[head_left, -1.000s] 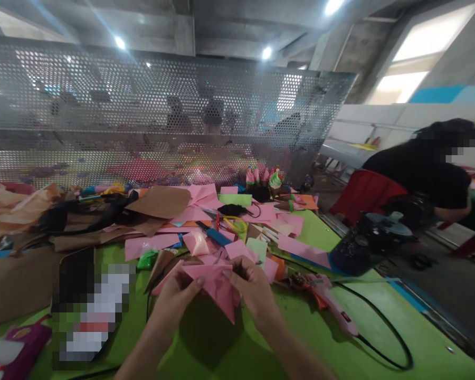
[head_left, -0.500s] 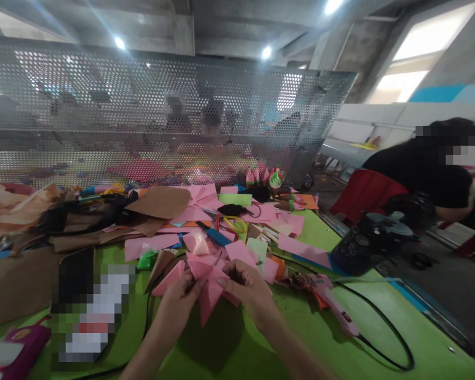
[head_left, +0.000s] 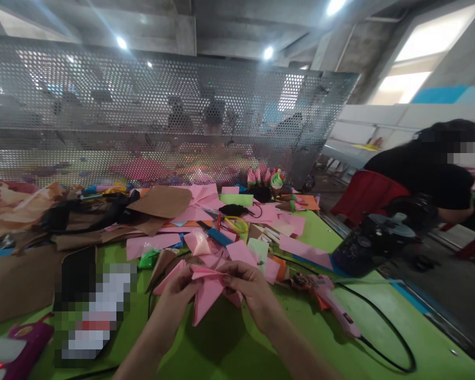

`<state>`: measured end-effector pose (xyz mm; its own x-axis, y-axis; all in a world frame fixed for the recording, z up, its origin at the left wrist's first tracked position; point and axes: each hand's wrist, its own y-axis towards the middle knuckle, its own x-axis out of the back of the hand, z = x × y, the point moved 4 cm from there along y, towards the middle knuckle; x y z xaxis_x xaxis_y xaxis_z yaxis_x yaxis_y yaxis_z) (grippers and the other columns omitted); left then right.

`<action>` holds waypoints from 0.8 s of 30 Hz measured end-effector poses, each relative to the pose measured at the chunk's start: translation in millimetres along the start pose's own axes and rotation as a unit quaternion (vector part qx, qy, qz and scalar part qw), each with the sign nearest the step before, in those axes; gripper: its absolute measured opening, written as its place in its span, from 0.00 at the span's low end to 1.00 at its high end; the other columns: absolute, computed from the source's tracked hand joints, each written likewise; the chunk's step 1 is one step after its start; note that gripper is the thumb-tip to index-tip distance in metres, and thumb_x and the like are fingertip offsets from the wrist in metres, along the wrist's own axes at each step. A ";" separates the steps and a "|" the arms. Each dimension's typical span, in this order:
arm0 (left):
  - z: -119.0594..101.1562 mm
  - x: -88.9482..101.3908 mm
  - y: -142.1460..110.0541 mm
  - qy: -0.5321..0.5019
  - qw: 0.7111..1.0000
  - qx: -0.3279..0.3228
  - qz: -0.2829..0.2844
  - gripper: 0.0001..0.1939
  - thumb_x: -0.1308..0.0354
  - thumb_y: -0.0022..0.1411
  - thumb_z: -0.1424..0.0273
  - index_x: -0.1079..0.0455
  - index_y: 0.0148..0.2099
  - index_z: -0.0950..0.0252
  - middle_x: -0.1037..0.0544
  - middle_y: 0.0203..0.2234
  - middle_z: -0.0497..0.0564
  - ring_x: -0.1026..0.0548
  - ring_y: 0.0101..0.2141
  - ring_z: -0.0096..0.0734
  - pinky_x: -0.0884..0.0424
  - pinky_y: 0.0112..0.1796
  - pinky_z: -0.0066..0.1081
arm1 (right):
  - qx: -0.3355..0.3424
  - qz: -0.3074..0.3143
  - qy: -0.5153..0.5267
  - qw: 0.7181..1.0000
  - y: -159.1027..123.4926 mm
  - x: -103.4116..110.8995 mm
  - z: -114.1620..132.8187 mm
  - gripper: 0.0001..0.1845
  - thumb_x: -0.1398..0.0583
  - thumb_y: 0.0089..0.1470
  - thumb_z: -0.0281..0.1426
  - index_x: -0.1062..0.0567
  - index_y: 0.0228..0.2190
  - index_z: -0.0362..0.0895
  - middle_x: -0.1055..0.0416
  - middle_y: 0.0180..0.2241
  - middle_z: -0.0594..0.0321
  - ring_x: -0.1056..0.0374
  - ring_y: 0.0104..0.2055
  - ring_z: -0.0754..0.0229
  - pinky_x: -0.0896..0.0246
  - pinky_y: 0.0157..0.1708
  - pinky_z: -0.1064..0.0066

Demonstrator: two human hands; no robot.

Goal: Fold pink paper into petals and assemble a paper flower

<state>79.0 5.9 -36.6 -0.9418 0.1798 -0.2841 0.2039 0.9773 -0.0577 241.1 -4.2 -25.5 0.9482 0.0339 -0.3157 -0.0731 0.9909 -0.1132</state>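
Observation:
Both hands hold a folded piece of pink paper [head_left: 208, 293] above the green tabletop [head_left: 214, 353]. Its top edge runs level between the fingers and a pointed flap hangs down. My left hand [head_left: 178, 293] pinches the left side, thumb in front. The right side is gripped between thumb and fingers of my right hand [head_left: 245, 285]. More pink paper [head_left: 170, 277] lies just behind the hands. Close beyond are a blue-handled cutter [head_left: 217, 235], a small bag of green material [head_left: 148, 258] and a pale green paper [head_left: 258, 250].
A pink glue gun [head_left: 332, 301] with a looping black cord lies at right, near a dark lidded jug [head_left: 368, 243]. Brown paper [head_left: 19, 285] and a phone [head_left: 79, 274] are at left. A perforated metal screen [head_left: 142, 121] stands behind. A seated person [head_left: 423, 163] is at right.
The pink paper has been turned between my fingers: its upper flap now lies flatter and its hanging point has shifted slightly left. Both hands keep their hold.

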 end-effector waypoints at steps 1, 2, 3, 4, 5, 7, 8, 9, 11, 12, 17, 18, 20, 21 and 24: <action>-2.1 -0.9 -1.5 -0.012 1.000 -0.001 0.006 0.07 0.36 0.53 0.66 0.24 0.36 0.62 0.21 0.37 0.50 0.24 0.41 0.36 0.29 0.41 0.30 | 0.003 0.001 -0.003 1.000 -0.4 -0.5 0.7 0.11 0.29 0.39 0.34 0.19 0.29 0.43 0.28 0.27 0.63 0.36 0.28 0.65 0.40 0.30 0.73; -3.8 -2.1 -2.7 -0.027 1.000 0.002 0.015 0.07 0.36 0.54 0.66 0.25 0.36 0.62 0.22 0.38 0.50 0.24 0.41 0.37 0.29 0.40 0.29 | 0.006 0.003 -0.007 1.000 -0.8 -1.1 1.3 0.10 0.30 0.40 0.33 0.19 0.28 0.43 0.27 0.27 0.63 0.35 0.28 0.64 0.40 0.31 0.73; -5.4 -3.2 -3.6 -0.041 0.999 0.008 0.022 0.07 0.36 0.54 0.66 0.25 0.36 0.62 0.22 0.39 0.51 0.24 0.41 0.37 0.29 0.39 0.29 | 0.009 0.005 -0.013 1.000 -1.1 -1.6 1.9 0.08 0.31 0.40 0.32 0.19 0.27 0.43 0.27 0.27 0.63 0.35 0.29 0.64 0.39 0.32 0.73; -6.7 -4.1 -4.2 -0.055 0.998 0.014 0.025 0.08 0.36 0.54 0.66 0.25 0.36 0.63 0.23 0.40 0.51 0.24 0.41 0.37 0.28 0.38 0.29 | 0.014 0.005 -0.020 1.000 -1.3 -2.0 2.5 0.07 0.31 0.40 0.32 0.19 0.26 0.43 0.27 0.27 0.63 0.34 0.30 0.63 0.39 0.32 0.72; -7.6 -4.7 -4.6 -0.066 0.997 0.021 0.023 0.08 0.36 0.54 0.66 0.26 0.37 0.63 0.23 0.41 0.51 0.24 0.40 0.36 0.28 0.37 0.28 | 0.019 0.005 -0.030 0.999 -1.4 -2.2 3.2 0.06 0.31 0.41 0.32 0.19 0.25 0.43 0.27 0.27 0.62 0.34 0.30 0.62 0.38 0.33 0.71; -8.1 -5.3 -5.3 -0.074 0.996 0.038 0.016 0.10 0.36 0.54 0.66 0.26 0.39 0.63 0.23 0.43 0.52 0.24 0.39 0.35 0.28 0.36 0.27 | 0.033 0.006 -0.049 0.998 -1.1 -2.3 4.3 0.06 0.32 0.41 0.32 0.19 0.25 0.43 0.27 0.27 0.62 0.34 0.31 0.61 0.38 0.34 0.70; -7.3 -5.7 -5.6 -0.074 0.996 0.051 0.015 0.11 0.36 0.55 0.66 0.26 0.41 0.62 0.23 0.42 0.52 0.23 0.37 0.33 0.27 0.33 0.26 | 0.039 0.007 -0.058 0.998 -0.7 -2.4 4.7 0.05 0.32 0.41 0.32 0.19 0.25 0.43 0.27 0.27 0.62 0.34 0.31 0.61 0.38 0.34 0.70; -5.6 -6.4 -6.1 -0.075 0.995 0.070 0.020 0.13 0.37 0.56 0.65 0.27 0.43 0.62 0.23 0.40 0.52 0.23 0.32 0.31 0.28 0.29 0.26 | 0.045 0.007 -0.063 0.997 -0.4 -2.4 4.9 0.05 0.32 0.41 0.32 0.19 0.25 0.43 0.27 0.27 0.62 0.34 0.30 0.61 0.38 0.34 0.70; -1.1 -8.4 -6.9 -0.077 0.990 0.108 0.038 0.16 0.40 0.57 0.64 0.28 0.47 0.63 0.22 0.33 0.51 0.25 0.22 0.28 0.31 0.22 0.25 | 0.053 0.007 -0.069 0.996 0.2 -2.4 5.1 0.04 0.33 0.42 0.31 0.19 0.24 0.43 0.27 0.27 0.62 0.34 0.30 0.61 0.38 0.33 0.70; 1.1 -9.1 -7.1 -0.080 0.988 0.120 0.046 0.17 0.41 0.58 0.65 0.28 0.48 0.65 0.22 0.29 0.50 0.27 0.18 0.26 0.33 0.19 0.25 | 0.058 0.006 -0.071 0.996 0.4 -2.3 5.3 0.04 0.34 0.42 0.30 0.19 0.25 0.43 0.27 0.27 0.62 0.35 0.30 0.61 0.39 0.33 0.70; 7.8 -10.6 -6.5 -0.091 0.984 0.138 0.061 0.15 0.44 0.57 0.68 0.27 0.45 0.69 0.26 0.20 0.47 0.32 0.15 0.24 0.36 0.17 0.24 | 0.063 0.004 -0.075 0.995 -0.2 -2.3 6.3 0.05 0.37 0.41 0.27 0.19 0.25 0.44 0.27 0.26 0.63 0.35 0.30 0.63 0.41 0.33 0.72; 7.9 -11.3 -6.9 -0.093 0.984 0.139 0.067 0.15 0.44 0.57 0.69 0.26 0.45 0.69 0.27 0.19 0.47 0.32 0.15 0.24 0.36 0.17 0.24 | 0.063 -0.001 -0.075 0.995 -0.3 -1.9 6.6 0.06 0.37 0.41 0.27 0.19 0.25 0.44 0.27 0.27 0.63 0.35 0.30 0.63 0.41 0.33 0.72; 6.2 -13.5 -8.8 -0.091 0.983 0.138 0.084 0.15 0.45 0.56 0.71 0.26 0.45 0.69 0.28 0.16 0.46 0.33 0.15 0.24 0.36 0.19 0.23 | 0.063 -0.017 -0.072 0.995 -0.2 -0.5 7.2 0.06 0.38 0.41 0.28 0.20 0.25 0.43 0.27 0.27 0.63 0.36 0.30 0.62 0.41 0.33 0.72; 4.8 -14.9 -10.0 -0.087 0.982 0.136 0.094 0.16 0.45 0.55 0.72 0.26 0.45 0.69 0.29 0.15 0.45 0.33 0.16 0.24 0.35 0.20 0.23 | 0.062 -0.027 -0.069 0.995 0.0 0.5 7.4 0.06 0.38 0.41 0.28 0.20 0.25 0.43 0.27 0.27 0.63 0.36 0.29 0.62 0.41 0.33 0.72; 2.0 -16.5 -11.8 -0.057 0.986 0.128 0.092 0.17 0.40 0.52 0.72 0.26 0.47 0.67 0.30 0.15 0.43 0.35 0.17 0.22 0.36 0.21 0.21 | 0.059 -0.047 -0.065 0.995 1.2 3.1 6.6 0.07 0.37 0.40 0.29 0.19 0.25 0.43 0.27 0.26 0.64 0.36 0.28 0.63 0.42 0.32 0.72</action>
<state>92.6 -8.7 -33.1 -0.8500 0.3231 -0.4162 0.4422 0.8668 -0.2303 246.0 -2.1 -20.4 0.9816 -0.0511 -0.1841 0.0476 0.9986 -0.0236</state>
